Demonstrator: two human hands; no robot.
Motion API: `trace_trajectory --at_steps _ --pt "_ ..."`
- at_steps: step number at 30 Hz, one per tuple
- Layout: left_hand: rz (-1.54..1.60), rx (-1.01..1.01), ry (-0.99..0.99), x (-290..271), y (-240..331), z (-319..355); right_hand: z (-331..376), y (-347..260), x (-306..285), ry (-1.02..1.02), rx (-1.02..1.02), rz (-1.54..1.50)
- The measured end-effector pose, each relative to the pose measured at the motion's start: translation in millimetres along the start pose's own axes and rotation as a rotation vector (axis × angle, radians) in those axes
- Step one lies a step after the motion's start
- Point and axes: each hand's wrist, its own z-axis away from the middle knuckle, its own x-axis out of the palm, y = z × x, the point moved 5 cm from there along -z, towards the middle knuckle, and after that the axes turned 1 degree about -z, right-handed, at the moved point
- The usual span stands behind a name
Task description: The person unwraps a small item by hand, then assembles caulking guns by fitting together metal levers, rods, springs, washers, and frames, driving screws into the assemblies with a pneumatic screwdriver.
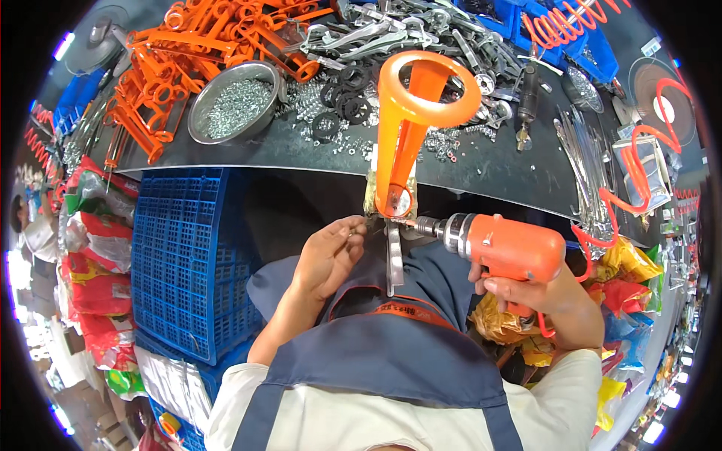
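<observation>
An orange metal frame with a wide ring at its top stands upright at the table's front edge, its narrow foot in a holder. My right hand grips an orange-red air screwdriver lying level. The tool's tip reaches the right side of the frame's foot; whether it touches a screw is too small to tell. Beside the foot on the left, my left hand has its fingertips pinched together, with something small between them that I cannot make out. A flat metal bar extends below the foot toward me.
Orange frames pile up at the back left, beside a metal bowl of small shiny parts. Metal levers and black rings lie behind. A red coiled hose hangs at right. Blue crates stand left.
</observation>
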Motion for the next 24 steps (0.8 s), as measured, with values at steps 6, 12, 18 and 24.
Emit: trace_trajectory --at_steps 6,12,18,24 --pt "-0.02 0.044 -0.356 3.5 4.8 23.3 -0.1 22.0 17.2 -0.097 -0.129 -0.135" --pt "0.119 -0.019 -0.427 3.8 -8.4 22.6 -4.3 35.7 26.4 -0.124 -0.172 -0.124" --pt "0.161 -0.006 -0.386 4.6 -4.8 23.1 -6.5 42.8 31.4 -0.124 -0.128 -0.265" --pt "0.185 0.016 -0.318 7.0 -1.3 24.6 -6.9 51.7 30.8 -0.127 -0.147 -0.282"
